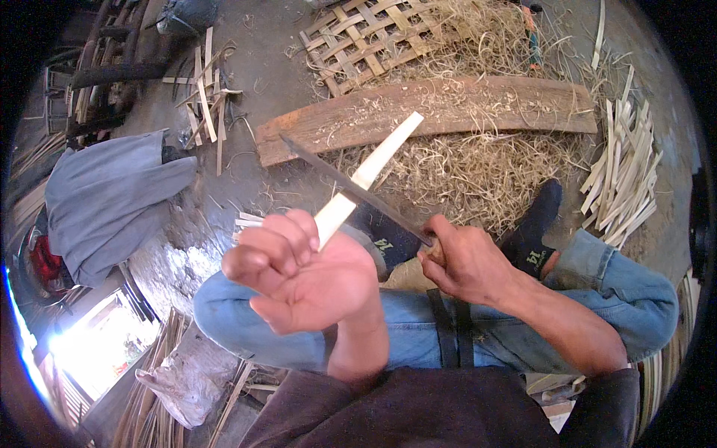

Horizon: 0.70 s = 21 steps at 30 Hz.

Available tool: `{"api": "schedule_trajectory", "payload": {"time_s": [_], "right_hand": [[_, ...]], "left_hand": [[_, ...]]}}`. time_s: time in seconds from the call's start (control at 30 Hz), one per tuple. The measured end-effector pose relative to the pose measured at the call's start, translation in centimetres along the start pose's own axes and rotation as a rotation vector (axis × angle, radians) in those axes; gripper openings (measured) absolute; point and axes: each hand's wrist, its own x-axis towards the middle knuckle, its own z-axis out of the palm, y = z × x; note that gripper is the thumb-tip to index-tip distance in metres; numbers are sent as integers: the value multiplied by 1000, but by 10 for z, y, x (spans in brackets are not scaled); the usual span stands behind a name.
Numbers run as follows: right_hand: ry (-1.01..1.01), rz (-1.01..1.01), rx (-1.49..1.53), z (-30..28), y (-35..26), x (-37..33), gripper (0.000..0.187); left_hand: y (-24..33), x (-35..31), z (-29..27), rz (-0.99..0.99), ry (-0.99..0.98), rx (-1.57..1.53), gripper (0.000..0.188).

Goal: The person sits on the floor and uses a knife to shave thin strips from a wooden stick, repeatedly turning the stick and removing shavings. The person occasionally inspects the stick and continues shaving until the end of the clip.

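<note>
My right hand (474, 265) is closed round the wooden handle of a long, narrow knife (388, 213), whose dark blade points away to the upper left. The blade lies across a pale, flat bamboo strip (388, 151) about midway along it. At the strip's near end, my left hand (306, 272) has its palm turned up and its fingers curled over the piece. The thumb stands off to the side. From there the strip slants up and to the right. Which part of the edge touches the strip cannot be made out.
Beyond my feet lies a wooden plank (448, 112) strewn with shavings. Heaps of curly shavings (463, 179) surround it, beside a woven bamboo lattice (366, 45). Cut strips (624, 168) are piled at the right. A grey cloth (112, 194) hangs at the left, above a plastic bag (187, 377).
</note>
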Motion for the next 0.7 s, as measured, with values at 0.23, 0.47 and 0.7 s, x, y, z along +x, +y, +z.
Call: {"api": "schedule_trajectory", "payload": {"time_s": [0.23, 0.47, 0.7], "right_hand": [[-38, 73, -48, -1, -18, -2, 34], [-67, 84, 10, 2, -23, -9, 33], [15, 90, 42, 5, -3, -11, 28]], "left_hand": [[-27, -11, -12, -42, -48, 119, 40], [-19, -7, -13, 18, -96, 121, 39], [-19, -10, -13, 37, -165, 80, 36]]}}
